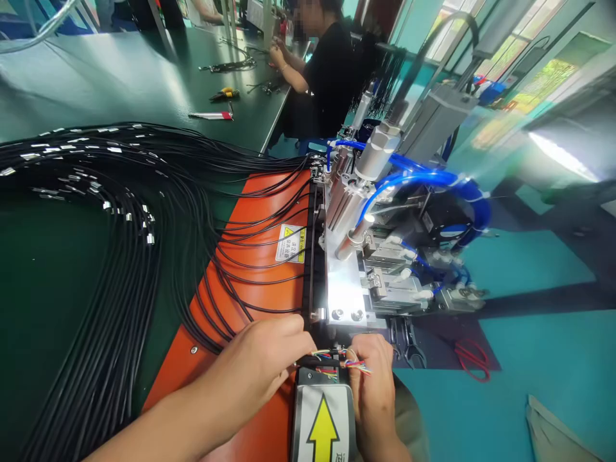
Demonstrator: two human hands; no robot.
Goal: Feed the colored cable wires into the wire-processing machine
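Note:
My left hand and my right hand meet over the stripped end of a black cable, whose fine multicoloured wires fan out between them. My left fingertips pinch the cable end, and my right fingers pinch the coloured strands. Just beyond the hands stands a pneumatic wire-processing machine with an aluminium plate. A yellow arrow label lies beneath my wrists. Many black cables with metal-tipped ends sweep across an orange mat into the machine's front. The clamp area under my fingers is hidden.
Blue air tubes loop around the machine's right side. Pliers and a red wire loop lie on a dark mat. A seated co-worker works at the green bench, which holds hand tools and wires.

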